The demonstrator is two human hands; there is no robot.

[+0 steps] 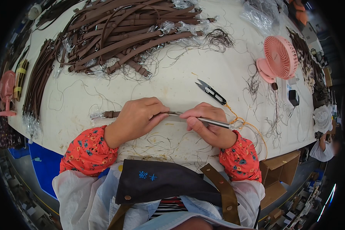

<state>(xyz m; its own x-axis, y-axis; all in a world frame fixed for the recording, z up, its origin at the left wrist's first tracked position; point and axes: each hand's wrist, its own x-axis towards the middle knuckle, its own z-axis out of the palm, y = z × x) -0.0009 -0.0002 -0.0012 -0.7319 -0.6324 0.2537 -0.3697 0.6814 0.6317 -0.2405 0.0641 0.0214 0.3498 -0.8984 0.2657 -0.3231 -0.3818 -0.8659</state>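
A narrow brown strap (111,114) lies under my left hand (138,118), whose thumb and fingers pinch its end. Clear plastic wraps the strap's other end at the left. In my right hand (209,124) is a slim silver metal tool (217,122), held like a pen. Its thin tip reaches the strap's end between my two hands; whether it is tweezers or an awl I cannot make out. Just beyond my right hand lies a pair of black thread snips (211,92), blades pointing away to the left. A yellow-orange cord (253,127) runs from the snips past my right wrist.
Brown buckled straps (122,34) are heaped at the far side, with another bundle (40,76) at the left. A pink fan (280,57) stands at the right, another (7,92) at the left edge. Loose threads litter the pale table (157,86). A cardboard box (280,172) sits below right.
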